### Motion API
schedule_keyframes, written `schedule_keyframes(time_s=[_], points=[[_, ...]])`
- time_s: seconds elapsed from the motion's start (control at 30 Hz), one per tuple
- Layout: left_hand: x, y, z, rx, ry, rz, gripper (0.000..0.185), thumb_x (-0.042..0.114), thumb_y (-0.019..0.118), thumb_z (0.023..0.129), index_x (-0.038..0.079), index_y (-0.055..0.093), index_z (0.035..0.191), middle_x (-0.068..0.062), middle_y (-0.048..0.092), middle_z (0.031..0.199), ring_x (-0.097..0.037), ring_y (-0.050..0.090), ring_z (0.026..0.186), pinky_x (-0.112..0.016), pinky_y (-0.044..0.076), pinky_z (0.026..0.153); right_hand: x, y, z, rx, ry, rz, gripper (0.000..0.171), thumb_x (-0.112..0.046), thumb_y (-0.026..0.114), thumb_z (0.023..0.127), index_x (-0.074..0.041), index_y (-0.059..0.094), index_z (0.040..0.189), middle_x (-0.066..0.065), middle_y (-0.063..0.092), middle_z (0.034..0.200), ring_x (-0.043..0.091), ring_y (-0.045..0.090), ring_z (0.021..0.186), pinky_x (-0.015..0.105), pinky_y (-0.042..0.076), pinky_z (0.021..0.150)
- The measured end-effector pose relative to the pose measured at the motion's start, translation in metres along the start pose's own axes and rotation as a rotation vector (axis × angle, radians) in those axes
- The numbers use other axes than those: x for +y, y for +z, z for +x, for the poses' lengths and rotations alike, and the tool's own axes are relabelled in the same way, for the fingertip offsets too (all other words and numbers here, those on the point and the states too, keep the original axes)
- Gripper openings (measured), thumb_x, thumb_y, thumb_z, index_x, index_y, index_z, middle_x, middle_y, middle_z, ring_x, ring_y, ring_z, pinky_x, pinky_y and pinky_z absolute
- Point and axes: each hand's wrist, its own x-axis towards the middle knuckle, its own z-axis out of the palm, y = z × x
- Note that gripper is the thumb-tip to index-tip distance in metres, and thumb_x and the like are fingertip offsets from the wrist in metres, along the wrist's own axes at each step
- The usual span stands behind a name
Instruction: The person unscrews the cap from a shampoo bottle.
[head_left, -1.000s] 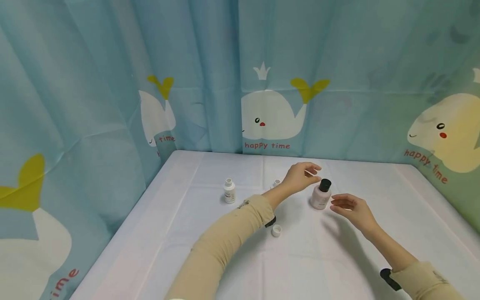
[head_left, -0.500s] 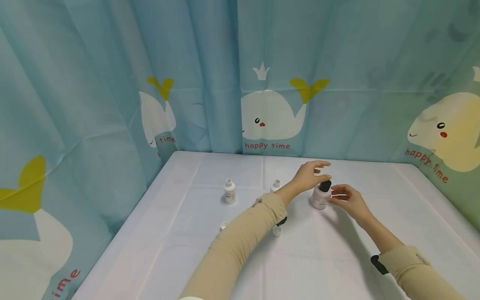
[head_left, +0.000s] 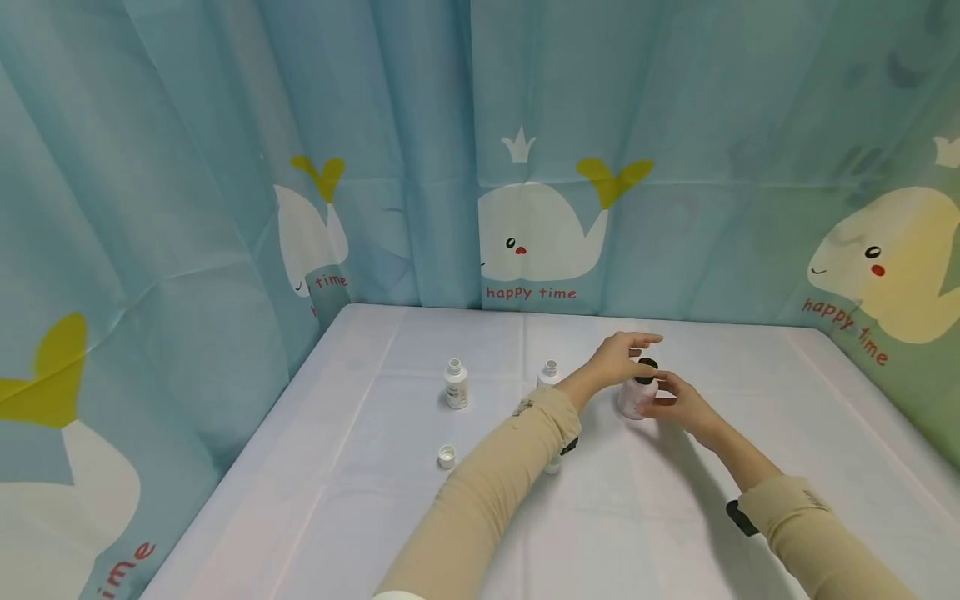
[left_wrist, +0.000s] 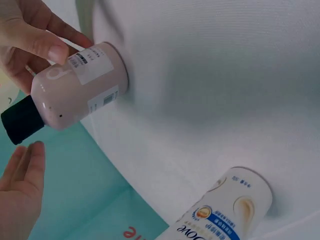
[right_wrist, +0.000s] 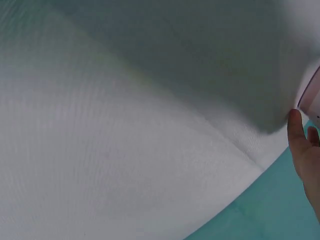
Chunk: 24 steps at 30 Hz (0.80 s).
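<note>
A pale pink bottle (head_left: pixel 633 400) with a black cap (head_left: pixel 647 365) stands upright on the white table. My right hand (head_left: pixel 684 408) grips its side, thumb in front; in the left wrist view that thumb presses beside a barcode label. Over the cap is my left hand (head_left: pixel 617 358), fingers extended and thumb in front of the cap. In the left wrist view, the left fingertips (left_wrist: pixel 36 150) lie close to the cap (left_wrist: pixel 22 120), with a small gap visible. The right wrist view catches only the bottle's edge (right_wrist: pixel 312 100) and part of the right hand (right_wrist: pixel 306 155).
Two white bottles without caps, one at left (head_left: pixel 456 385) and one partly behind the left arm (head_left: pixel 550 373), stand on the table. Two white caps (head_left: pixel 447 456) lie nearer, one partly covered by the left sleeve (head_left: pixel 480 475). A blue whale-print curtain (head_left: pixel 420 167) surrounds the table.
My right hand has moved left to the pink bottle and now grips it. The left hand has moved right, over the black cap. The left white cap has come into view.
</note>
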Motion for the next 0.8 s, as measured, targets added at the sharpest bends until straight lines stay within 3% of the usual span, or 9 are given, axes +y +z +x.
schedule_keyframes(time_s=[0.07, 0.17, 0.3, 0.5, 0.8], points=[[-0.0021, 0.0023, 0.0006, -0.001, -0.009, -0.015, 0.051, 0.004, 0.065, 0.087, 0.015, 0.052, 0.135, -0.004, 0.052, 0.139, -0.021, 0.055, 0.123, -0.014, 0.047, 0.093, 0.0003, 0.0024, 0.0017, 0.001, -0.007, 0.003, 0.073, -0.013, 0.064, 0.089, 0.012, 0.021, 0.142, 0.04, 0.024, 0.143, 0.055, 0.037, 0.126, 0.054, 0.042, 0.101], [-0.0038, 0.0059, 0.0006, 0.006, -0.012, -0.035, 0.051, 0.002, 0.063, 0.088, 0.014, 0.052, 0.136, -0.006, 0.053, 0.138, -0.02, 0.055, 0.122, -0.013, 0.048, 0.09, 0.0012, 0.0053, 0.0028, 0.03, -0.027, -0.008, 0.069, -0.011, 0.064, 0.089, 0.014, 0.024, 0.141, 0.04, 0.03, 0.141, 0.053, 0.042, 0.123, 0.039, 0.051, 0.093], [-0.0055, 0.0089, -0.0001, 0.014, -0.01, -0.013, 0.044, 0.004, 0.062, 0.09, 0.011, 0.055, 0.132, -0.008, 0.059, 0.131, -0.017, 0.06, 0.116, -0.009, 0.047, 0.087, 0.0022, 0.0079, 0.003, 0.068, -0.046, -0.013, 0.063, -0.01, 0.062, 0.09, 0.014, 0.03, 0.138, 0.039, 0.037, 0.136, 0.052, 0.047, 0.119, 0.022, 0.052, 0.081], [-0.0079, 0.0095, -0.0018, 0.029, -0.034, 0.01, 0.03, 0.008, 0.061, 0.091, 0.007, 0.065, 0.121, -0.007, 0.065, 0.123, -0.014, 0.064, 0.109, -0.008, 0.047, 0.083, 0.0024, 0.0093, 0.0041, 0.079, -0.061, -0.022, 0.061, -0.01, 0.063, 0.09, 0.013, 0.032, 0.137, 0.039, 0.04, 0.134, 0.051, 0.049, 0.118, 0.018, 0.051, 0.079], [-0.0076, 0.0087, -0.0013, 0.033, -0.019, 0.022, 0.028, 0.008, 0.061, 0.091, 0.006, 0.066, 0.118, -0.007, 0.066, 0.121, -0.014, 0.064, 0.109, -0.006, 0.047, 0.082, 0.0023, 0.0046, 0.0034, 0.076, -0.11, -0.033, 0.059, -0.009, 0.063, 0.089, 0.012, 0.034, 0.136, 0.038, 0.043, 0.131, 0.05, 0.051, 0.114, 0.018, 0.051, 0.076]])
